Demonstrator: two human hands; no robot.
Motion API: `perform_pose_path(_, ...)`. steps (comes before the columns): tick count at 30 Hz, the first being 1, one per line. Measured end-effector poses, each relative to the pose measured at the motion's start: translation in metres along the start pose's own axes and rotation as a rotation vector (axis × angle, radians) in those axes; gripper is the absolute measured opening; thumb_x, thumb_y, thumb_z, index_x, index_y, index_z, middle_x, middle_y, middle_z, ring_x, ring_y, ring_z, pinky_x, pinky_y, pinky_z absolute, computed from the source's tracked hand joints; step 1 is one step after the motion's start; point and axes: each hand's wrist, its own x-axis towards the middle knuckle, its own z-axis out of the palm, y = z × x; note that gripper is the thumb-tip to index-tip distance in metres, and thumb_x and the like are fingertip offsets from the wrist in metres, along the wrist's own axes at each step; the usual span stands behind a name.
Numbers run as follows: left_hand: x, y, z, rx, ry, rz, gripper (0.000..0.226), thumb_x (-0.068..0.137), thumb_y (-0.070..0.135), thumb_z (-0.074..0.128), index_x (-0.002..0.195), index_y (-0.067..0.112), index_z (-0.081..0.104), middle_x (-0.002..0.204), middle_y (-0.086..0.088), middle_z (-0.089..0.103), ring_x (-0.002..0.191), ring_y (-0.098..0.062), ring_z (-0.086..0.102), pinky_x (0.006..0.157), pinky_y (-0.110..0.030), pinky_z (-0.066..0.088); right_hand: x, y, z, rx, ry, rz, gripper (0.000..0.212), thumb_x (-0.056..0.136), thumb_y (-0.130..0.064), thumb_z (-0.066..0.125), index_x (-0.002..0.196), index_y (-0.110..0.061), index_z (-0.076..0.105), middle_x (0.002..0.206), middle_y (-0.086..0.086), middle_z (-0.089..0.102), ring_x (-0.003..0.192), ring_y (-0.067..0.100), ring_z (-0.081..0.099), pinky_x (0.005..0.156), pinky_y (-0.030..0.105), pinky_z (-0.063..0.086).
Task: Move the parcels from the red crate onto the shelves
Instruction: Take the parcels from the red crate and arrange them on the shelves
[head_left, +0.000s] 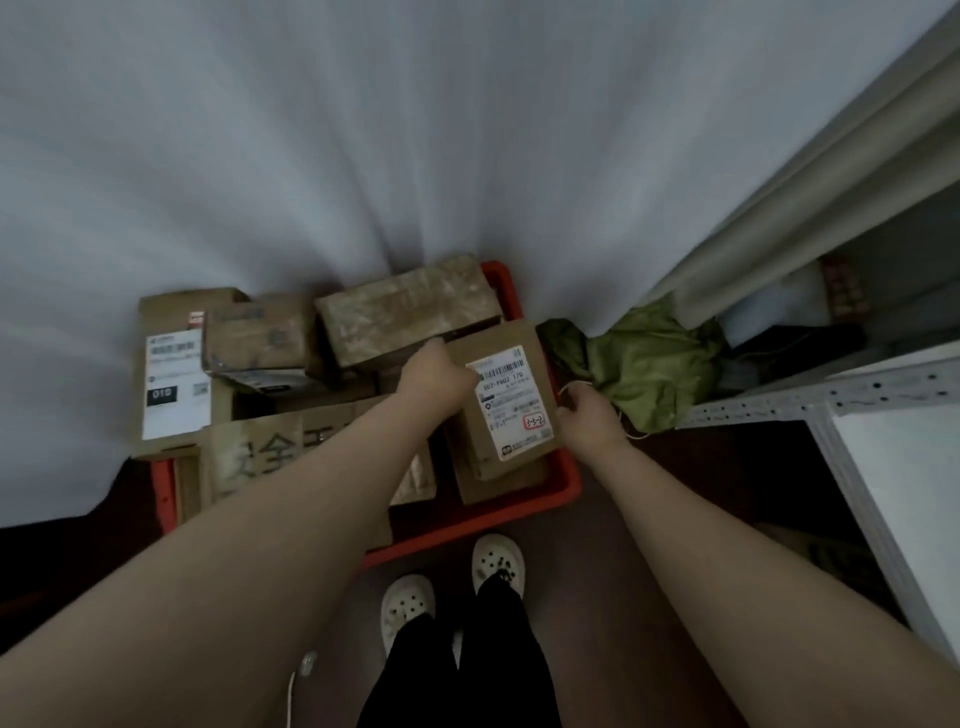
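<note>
A pale curtain (363, 156) hangs as the backdrop, and under it lies a dark floor (675, 467) on which the red crate (524, 501) stands right in front of your feet.

The labelled parcel (511, 400), a brown carton with a white shipping label facing up, sits in the right-hand end of the red crate, tilted and resting on top of other cartons. You have it from both sides. Your left hand (431, 379) is on its left edge, knuckles up and fingers curled down over the edge. Your right hand (587, 410) clasps its right edge, fingers bent round the side just above the crate's right wall.

Further along the red crate, a long carton (405, 312) lies across the far side, touching the labelled parcel's far corner. A small carton (260, 338) sits left of it, and a big carton with a white label (171, 384) fills the left end. A flat carton with black characters (260, 457) lies along the near side, under your left forearm.

Just outside the crate's right wall, a green bag (649, 364) is bunched against the curtain. Beyond that stands the white shelf frame (831, 400) with its perforated rail. On the near side of the crate you see your white clogs (498, 561) and black trousers (457, 675).
</note>
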Motion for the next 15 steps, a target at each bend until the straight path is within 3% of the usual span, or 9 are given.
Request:
perform_pose_path(3,0.024,0.003,0.02,-0.082,-0.024,-0.11,0.016,0.09,0.014,0.058,0.103,0.004,0.057,0.107,-0.013,0.061,0.105,-0.03,0.06,0.092,-0.038,0.05,0.015,0.001,0.002,0.042,-0.005,-0.037,0.043,0.096,-0.005,0.042,0.138,0.004,0.041,0.137,0.019,0.049,0.127,0.03,0.046,0.099,0.029,0.037)
perform_pose_path(5,0.033,0.002,0.03,-0.166,-0.049,-0.18,0.009,0.09,0.011,0.057,0.096,0.004,0.058,0.108,-0.013,0.062,0.104,-0.032,0.06,0.094,-0.043,0.05,0.022,0.002,0.006,0.088,-0.044,-0.066,0.037,0.096,-0.01,0.045,0.132,-0.001,0.051,0.129,0.016,0.057,0.121,0.03,0.052,0.1,0.035,0.042)
perform_pose_path(8,0.037,0.001,0.04,-0.268,-0.047,-0.252,0.011,0.089,0.007,0.058,0.098,0.005,0.054,0.111,-0.016,0.063,0.101,-0.032,0.062,0.092,-0.046,0.052,0.022,0.004,0.009,0.174,-0.067,-0.104,0.026,0.094,-0.013,0.051,0.115,-0.005,0.064,0.112,0.014,0.067,0.106,0.028,0.062,0.092,0.042,0.051)
perform_pose_path(12,0.019,0.013,0.036,-0.306,-0.026,-0.262,0.013,0.09,0.007,0.057,0.1,0.007,0.05,0.093,-0.01,0.06,0.095,-0.03,0.061,0.089,-0.043,0.053,0.001,0.006,-0.002,0.244,-0.021,-0.112,0.035,0.091,-0.009,0.056,0.126,-0.003,0.055,0.122,0.012,0.062,0.111,0.024,0.059,0.095,0.041,0.049)
perform_pose_path(15,-0.006,0.026,0.021,-0.299,-0.004,-0.212,0.02,0.09,0.008,0.058,0.109,0.002,0.056,0.099,-0.012,0.062,0.096,-0.031,0.062,0.087,-0.042,0.054,-0.031,0.0,-0.02,0.383,0.023,-0.055,0.041,0.09,-0.009,0.061,0.128,-0.003,0.049,0.124,0.011,0.059,0.11,0.023,0.059,0.093,0.039,0.051)
